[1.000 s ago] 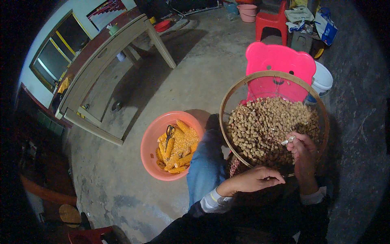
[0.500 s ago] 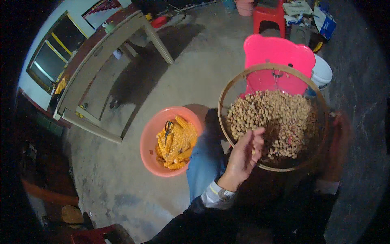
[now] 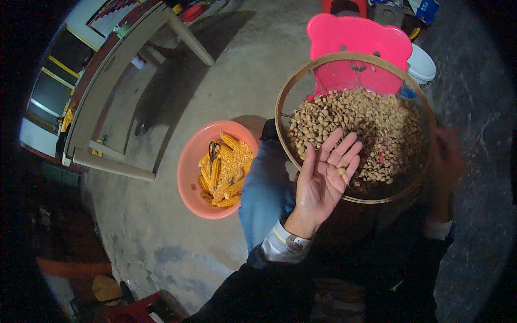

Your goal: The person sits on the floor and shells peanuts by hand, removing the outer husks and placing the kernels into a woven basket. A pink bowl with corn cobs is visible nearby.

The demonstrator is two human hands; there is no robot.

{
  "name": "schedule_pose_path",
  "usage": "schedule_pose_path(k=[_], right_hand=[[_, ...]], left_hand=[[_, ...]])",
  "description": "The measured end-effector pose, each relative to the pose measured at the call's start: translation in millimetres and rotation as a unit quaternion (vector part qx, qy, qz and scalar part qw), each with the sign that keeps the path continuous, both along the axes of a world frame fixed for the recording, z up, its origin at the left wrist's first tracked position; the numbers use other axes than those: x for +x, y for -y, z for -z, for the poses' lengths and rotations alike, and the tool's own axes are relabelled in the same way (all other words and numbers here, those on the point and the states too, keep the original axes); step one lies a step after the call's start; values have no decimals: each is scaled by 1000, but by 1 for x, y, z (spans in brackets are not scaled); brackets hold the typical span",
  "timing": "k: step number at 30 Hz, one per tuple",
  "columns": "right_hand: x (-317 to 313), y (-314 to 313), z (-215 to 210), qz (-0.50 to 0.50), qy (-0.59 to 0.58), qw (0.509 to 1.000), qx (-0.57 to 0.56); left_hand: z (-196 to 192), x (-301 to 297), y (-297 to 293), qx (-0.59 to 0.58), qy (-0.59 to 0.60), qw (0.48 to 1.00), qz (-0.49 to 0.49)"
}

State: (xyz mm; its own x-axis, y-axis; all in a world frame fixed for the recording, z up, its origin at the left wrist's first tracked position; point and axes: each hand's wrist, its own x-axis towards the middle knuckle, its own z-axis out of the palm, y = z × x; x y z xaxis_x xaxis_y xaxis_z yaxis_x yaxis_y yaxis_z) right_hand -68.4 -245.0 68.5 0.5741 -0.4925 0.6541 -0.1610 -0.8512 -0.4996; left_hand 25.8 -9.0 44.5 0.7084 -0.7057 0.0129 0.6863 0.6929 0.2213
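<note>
Head view: pink stool [image 3: 358, 40] behind sieve [image 3: 301, 81], right hand [image 3: 444, 156] perhaps gripping.

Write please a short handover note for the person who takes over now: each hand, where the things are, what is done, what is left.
Left hand: open, palm up, over the near edge of the round sieve, a kernel or two lying on the fingers.
Right hand: blurred at the sieve's right rim; grip cannot be told.
Sieve rests on the lap, holding loose kernels.
Orange basin on the floor at the left holds corn cobs and scissors.
Done: many kernels lie in the sieve.
Left: cobs in the basin still carry kernels.
</note>
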Motion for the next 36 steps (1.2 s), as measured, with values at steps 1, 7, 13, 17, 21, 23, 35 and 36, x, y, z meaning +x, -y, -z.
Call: schedule_pose_path(k=[1, 7, 13, 17, 21, 23, 35, 36], right_hand=[[5, -13, 6, -92, -5, 996, 1], [22, -97, 6, -345, -84, 935, 6], [22, -101, 21, -356, -98, 929, 38], [19, -101, 21, -356, -67, 929, 73], [19, -101, 15, -328, -47, 941, 71], [19, -99, 13, -313, -37, 945, 85], [14, -91, 13, -303, -73, 940, 135], [16, -90, 11, -307, -66, 941, 128]], left_hand=[[0, 0, -3, 3, 5, 1000, -4], [0, -2, 3, 11, 54, 998, 0], [1, -3, 3, 19, 98, 995, -11], [-1, -5, 5, 17, 88, 996, -6], [8, -5, 3, 155, 150, 976, -34], [10, -9, 2, 285, 219, 931, -68], [16, -12, 6, 461, 442, 747, -184], [15, -11, 7, 461, 451, 739, -195]])
